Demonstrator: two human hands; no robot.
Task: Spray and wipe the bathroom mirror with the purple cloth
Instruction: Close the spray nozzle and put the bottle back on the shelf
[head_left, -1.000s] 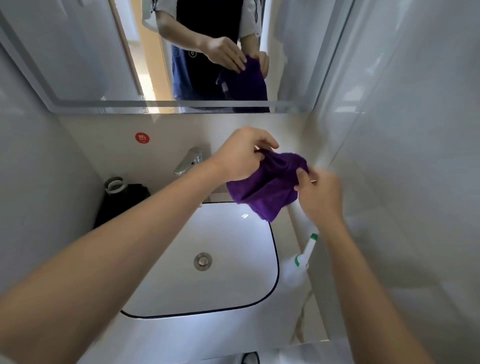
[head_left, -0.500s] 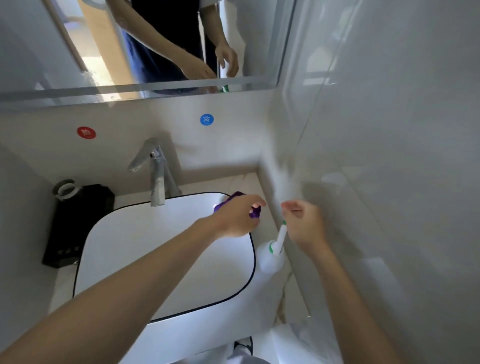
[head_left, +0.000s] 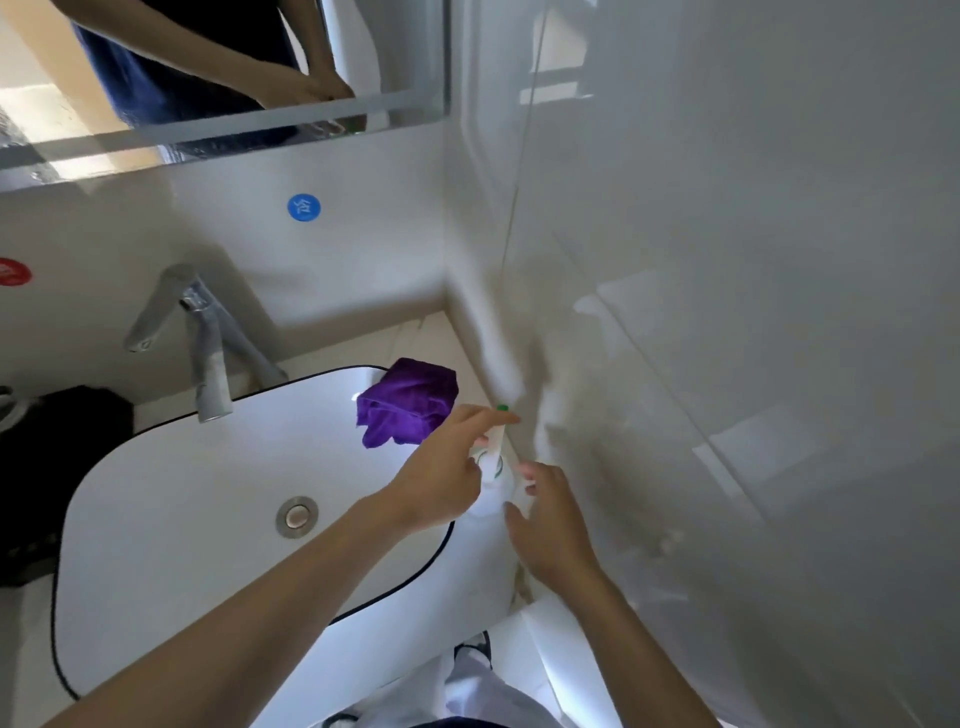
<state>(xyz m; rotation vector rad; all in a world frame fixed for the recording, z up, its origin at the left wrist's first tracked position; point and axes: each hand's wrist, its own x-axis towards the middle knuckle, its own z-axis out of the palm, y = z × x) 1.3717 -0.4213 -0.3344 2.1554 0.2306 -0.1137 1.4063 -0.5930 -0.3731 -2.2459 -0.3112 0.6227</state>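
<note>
Purple cloth bunched on the sink rim's back right corner, untouched. Left hand with fingers curled around the white spray bottle neck. Right hand spread loose beside the bottle.

Spray bottle body mostly hidden behind both hands (blurred too) — mirror cropped at top

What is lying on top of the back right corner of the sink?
The purple cloth lies bunched on the sink's back right rim, partly hanging over the basin. Nothing lies on the cloth. The rim beneath it is covered, so I cannot see it.
</note>
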